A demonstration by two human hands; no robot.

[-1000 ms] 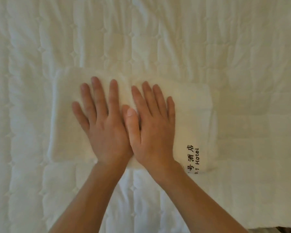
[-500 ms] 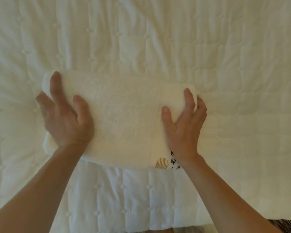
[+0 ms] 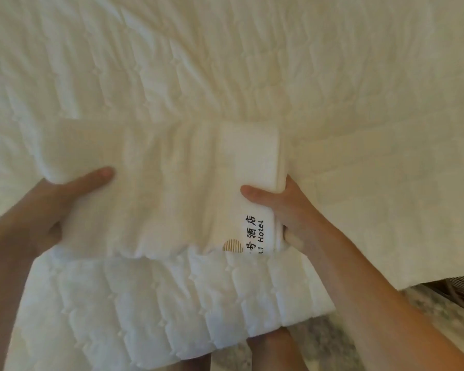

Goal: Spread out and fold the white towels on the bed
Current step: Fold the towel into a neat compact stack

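Note:
A folded white towel [image 3: 166, 183] with black hotel lettering and a gold round logo near its right front corner is lifted a little off the quilted bed [image 3: 225, 62]. My left hand [image 3: 51, 207] grips its left end, thumb on top and fingers underneath. My right hand [image 3: 284, 210] grips the right end the same way, thumb lying on the top layer beside the lettering. The fingers of both hands are hidden under the towel.
The bed's front edge [image 3: 172, 330] hangs below the towel, with my legs [image 3: 273, 349] and a mottled floor [image 3: 319, 344] beneath it. A dark striped object [image 3: 456, 287] shows at the right past the bed's corner.
My hands went from pressing flat on the towel's middle to its two ends, then slid under and gripped it. The towel now comes up off the bed toward me.

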